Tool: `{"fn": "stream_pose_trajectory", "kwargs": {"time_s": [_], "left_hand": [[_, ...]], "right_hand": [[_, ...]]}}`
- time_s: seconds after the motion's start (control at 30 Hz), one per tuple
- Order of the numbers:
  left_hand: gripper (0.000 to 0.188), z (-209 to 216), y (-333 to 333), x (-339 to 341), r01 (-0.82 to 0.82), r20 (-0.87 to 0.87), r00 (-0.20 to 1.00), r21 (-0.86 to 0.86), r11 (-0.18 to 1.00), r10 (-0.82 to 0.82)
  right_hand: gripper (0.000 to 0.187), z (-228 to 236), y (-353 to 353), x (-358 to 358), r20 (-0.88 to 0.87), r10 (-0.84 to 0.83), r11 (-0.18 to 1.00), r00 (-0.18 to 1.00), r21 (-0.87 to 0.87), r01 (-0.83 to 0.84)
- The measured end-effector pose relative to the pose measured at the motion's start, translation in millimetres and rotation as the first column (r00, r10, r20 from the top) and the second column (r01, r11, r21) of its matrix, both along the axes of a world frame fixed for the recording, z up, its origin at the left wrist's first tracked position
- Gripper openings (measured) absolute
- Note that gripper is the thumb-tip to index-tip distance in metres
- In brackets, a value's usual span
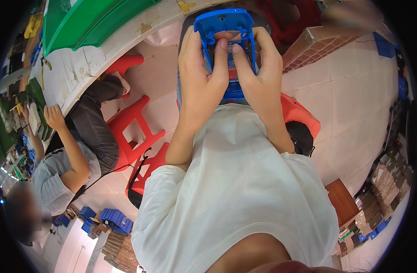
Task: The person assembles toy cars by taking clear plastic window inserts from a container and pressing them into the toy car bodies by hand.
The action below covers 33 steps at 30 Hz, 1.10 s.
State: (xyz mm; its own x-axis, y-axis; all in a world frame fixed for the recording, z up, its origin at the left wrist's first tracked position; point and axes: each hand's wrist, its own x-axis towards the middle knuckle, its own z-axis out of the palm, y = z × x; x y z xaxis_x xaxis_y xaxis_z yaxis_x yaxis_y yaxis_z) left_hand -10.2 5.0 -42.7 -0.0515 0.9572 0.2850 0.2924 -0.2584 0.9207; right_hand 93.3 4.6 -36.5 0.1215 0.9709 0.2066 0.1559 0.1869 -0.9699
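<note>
Both my hands are wrapped round a blue plastic shell [223, 20], an open frame with a curved top edge and side walls. My left hand [200, 75] grips its left side, and my right hand [261, 68] grips the right side. The two thumbs reach inside and press near each other at the middle. A greyish, shiny piece shows above the thumbtips, too small to name. Below the thumbs, between my wrists, are more blue plastic and a bit of red. The fingers behind the shell are mostly hidden.
At upper left, a green plastic tray [92, 22] rests on a worn white table [76, 75]. Red stools [135, 123] stand left of me. A co-worker [63, 168] sits at the table. A cardboard box [315, 45] is at right; blue bins [117, 220] appear at lower left.
</note>
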Motion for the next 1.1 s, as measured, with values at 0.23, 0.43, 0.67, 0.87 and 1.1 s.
{"fn": "stream_pose_trajectory", "kwargs": {"time_s": [0.23,0.43,0.67,0.87,1.1], "left_hand": [[0.009,-0.7,0.5,1.1,-0.027,-0.022,0.999,0.015,1.0,0.028],[0.009,-1.0,0.5,1.7,-0.047,0.03,0.998,0.037,0.998,0.046],[0.008,0.3,3.8,2.1,-0.168,0.202,0.967,0.065,0.984,0.152],[0.006,1.8,3.8,3.9,-0.208,0.283,0.94,0.04,0.977,0.188],[0.006,3.3,1.3,3.9,-0.189,0.297,0.938,0.012,0.982,0.177]], "right_hand": [[0.009,0.7,-0.2,3.1,0.047,0.015,0.999,0.999,0.035,-0.017],[0.011,5.0,-0.1,2.2,0.049,0.025,1.0,0.998,0.011,-0.026],[0.011,-4.1,-11.9,0.4,-0.142,0.218,0.96,0.966,-0.149,-0.238],[0.006,-6.9,-10.5,-3.4,-0.169,0.165,0.97,0.972,-0.152,-0.191],[0.005,-8.8,-12.8,-4.7,-0.083,0.134,0.982,0.988,-0.125,-0.143]]}}
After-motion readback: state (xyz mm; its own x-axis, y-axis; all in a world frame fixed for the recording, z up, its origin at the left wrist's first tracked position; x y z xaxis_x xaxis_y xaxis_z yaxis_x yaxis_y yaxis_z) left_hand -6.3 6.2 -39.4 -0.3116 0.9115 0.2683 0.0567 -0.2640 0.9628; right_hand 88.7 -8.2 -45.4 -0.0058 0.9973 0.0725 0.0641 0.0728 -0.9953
